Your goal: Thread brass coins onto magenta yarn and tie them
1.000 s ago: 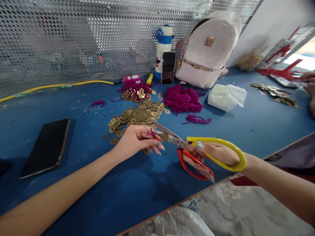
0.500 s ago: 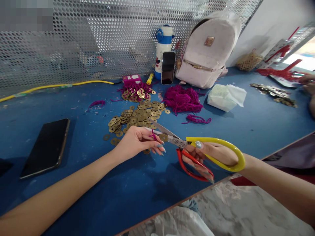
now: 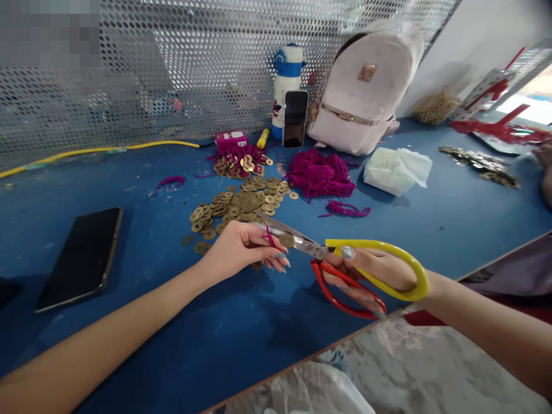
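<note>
My left hand (image 3: 250, 241) is closed, pinching a purple thread (image 3: 269, 236) tied to a brass coin (image 3: 286, 240) with a hole in it. The coin sits at the fingertips, beside the scissor blades. My right hand (image 3: 366, 270) grips scissors (image 3: 311, 248) with one yellow and one red handle. Their blades point left, slightly parted, over the thread in my left hand; whether they touch it I cannot tell. Just behind my left hand spreads a pile of loose brass coins (image 3: 245, 202). Beyond it lie coins strung with purple thread (image 3: 239, 164).
A bundle of purple thread (image 3: 321, 174) and a tissue pack (image 3: 394, 171) lie behind the scissors. A phone (image 3: 81, 259) rests at left. At the back stand another phone (image 3: 295, 119), a bottle (image 3: 287, 75) and a backpack (image 3: 366, 86). Another person's hand (image 3: 544, 155) shows at far right.
The scissor blades have come closer together, the upper blade dropping toward the lower one. The red handle and the fingers in it have shifted slightly right. My left hand stays in place.
</note>
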Available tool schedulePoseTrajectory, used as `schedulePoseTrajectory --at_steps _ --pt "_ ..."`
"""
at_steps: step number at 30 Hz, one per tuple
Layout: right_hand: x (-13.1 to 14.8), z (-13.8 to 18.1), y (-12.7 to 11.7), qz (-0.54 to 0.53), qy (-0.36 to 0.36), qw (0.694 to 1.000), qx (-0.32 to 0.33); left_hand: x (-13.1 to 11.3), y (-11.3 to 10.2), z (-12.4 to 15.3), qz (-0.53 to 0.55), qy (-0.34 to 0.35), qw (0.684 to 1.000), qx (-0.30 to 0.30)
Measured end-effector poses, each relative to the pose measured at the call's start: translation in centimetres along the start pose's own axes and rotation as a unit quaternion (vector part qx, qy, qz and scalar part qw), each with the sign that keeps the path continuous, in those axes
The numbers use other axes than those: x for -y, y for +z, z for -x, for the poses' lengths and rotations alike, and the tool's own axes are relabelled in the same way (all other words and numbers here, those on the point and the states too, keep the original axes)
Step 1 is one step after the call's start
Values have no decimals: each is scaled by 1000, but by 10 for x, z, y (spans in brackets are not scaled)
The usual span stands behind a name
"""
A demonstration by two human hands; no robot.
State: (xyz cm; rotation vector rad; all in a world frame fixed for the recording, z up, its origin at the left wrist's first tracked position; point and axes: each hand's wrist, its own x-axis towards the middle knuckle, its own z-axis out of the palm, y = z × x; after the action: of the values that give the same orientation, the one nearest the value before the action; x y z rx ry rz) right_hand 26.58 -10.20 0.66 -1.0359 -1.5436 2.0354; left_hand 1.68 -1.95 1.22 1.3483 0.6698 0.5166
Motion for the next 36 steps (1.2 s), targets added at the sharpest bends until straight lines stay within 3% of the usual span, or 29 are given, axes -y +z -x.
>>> schedulePoseTrajectory --at_steps 4,18,25,32,36 --pt "-6 1 -6 -40 -39 998 -3 2 -1 1 8 4 1000 -2" --pt "0 -4 8 -77 -49 996 8 2 1 1 -6 18 1000 -24" --pt "-3 -6 14 -116 -74 987 79 3 2 2 -24 22 999 -31" --pt "-2 -9 20 -167 -42 980 98 3 1 1 -29 21 999 -24" --pt "-4 -11 23 -166 -68 979 96 3 1 2 -20 20 999 -23"
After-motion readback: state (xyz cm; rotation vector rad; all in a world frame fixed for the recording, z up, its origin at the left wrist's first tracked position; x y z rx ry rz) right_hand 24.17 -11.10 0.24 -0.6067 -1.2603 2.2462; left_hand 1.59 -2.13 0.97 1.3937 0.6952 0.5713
